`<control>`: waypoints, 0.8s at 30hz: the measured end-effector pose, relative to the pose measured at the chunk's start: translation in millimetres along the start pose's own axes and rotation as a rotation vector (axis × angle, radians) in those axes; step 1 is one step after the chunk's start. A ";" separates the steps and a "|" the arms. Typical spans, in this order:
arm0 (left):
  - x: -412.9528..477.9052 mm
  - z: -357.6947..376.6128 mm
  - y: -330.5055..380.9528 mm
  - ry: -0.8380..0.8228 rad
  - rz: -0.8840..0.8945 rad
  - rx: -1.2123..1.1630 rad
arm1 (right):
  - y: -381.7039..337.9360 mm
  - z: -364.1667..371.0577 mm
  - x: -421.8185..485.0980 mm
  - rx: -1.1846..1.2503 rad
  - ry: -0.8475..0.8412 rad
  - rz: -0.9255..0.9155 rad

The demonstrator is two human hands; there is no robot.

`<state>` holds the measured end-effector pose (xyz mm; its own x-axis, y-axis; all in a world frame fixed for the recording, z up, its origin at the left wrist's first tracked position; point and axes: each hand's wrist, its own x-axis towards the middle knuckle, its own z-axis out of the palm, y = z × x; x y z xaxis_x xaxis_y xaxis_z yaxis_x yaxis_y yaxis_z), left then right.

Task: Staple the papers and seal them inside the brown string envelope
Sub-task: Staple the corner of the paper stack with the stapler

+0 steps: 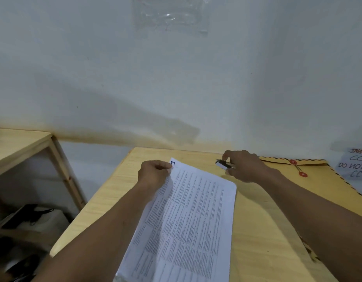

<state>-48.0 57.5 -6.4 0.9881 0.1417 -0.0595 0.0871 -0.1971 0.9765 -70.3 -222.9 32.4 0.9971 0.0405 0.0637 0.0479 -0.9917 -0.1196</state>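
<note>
A stack of printed white papers [188,216] lies tilted across the middle of the light wooden table [261,231]. My left hand [153,174] pinches the papers at their far left corner. To the right, near the table's back edge, my right hand [245,167] grips a small white and black stapler [223,164], held just above the table and apart from the papers. The brown string envelope [318,180], with red string buttons and a striped border, lies flat on the right side of the table, partly under my right forearm.
A white wall stands right behind the table. A wooden shelf unit [23,147] stands to the left with dark items and a white bag beneath it. A handwritten paper note [356,165] is taped on the wall at far right.
</note>
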 end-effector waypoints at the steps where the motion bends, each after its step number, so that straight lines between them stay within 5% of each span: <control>1: 1.4 1.7 -4.2 -0.004 -0.022 -0.013 | -0.2 2.9 3.6 -0.018 0.015 0.000; 13: -0.2 48.2 -15.8 0.169 -0.135 0.099 | -6.5 37.2 61.8 0.004 0.046 -0.010; 24: 3.4 55.2 -37.8 0.107 0.320 0.799 | -8.9 58.3 83.0 0.098 -0.014 0.017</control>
<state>-40.9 11.9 -54.9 0.9665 0.0460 0.2525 -0.0904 -0.8597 0.5027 15.5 -203.6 -19.0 0.9986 0.0261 0.0469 0.0357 -0.9756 -0.2165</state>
